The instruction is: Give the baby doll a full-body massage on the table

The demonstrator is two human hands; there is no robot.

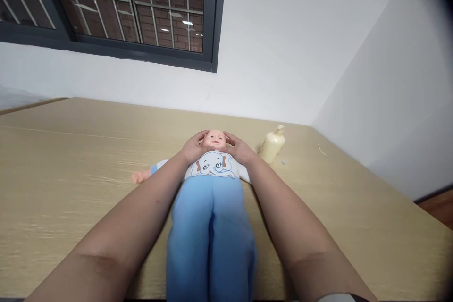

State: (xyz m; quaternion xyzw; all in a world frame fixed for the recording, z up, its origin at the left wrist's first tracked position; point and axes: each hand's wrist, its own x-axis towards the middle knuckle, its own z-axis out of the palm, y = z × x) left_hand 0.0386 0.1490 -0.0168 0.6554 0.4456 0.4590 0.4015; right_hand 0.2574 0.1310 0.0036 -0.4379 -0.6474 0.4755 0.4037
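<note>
Gently now: left hand [196,148] and right hand [239,149] half-open, cupping doll [213,193] by head [216,138] from left and right; best done with light, even pressure, fingers clear of eyes.

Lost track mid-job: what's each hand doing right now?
Left hand: open, cupped against one side of the doll's head.
Right hand: open, cupped against the other side.
</note>
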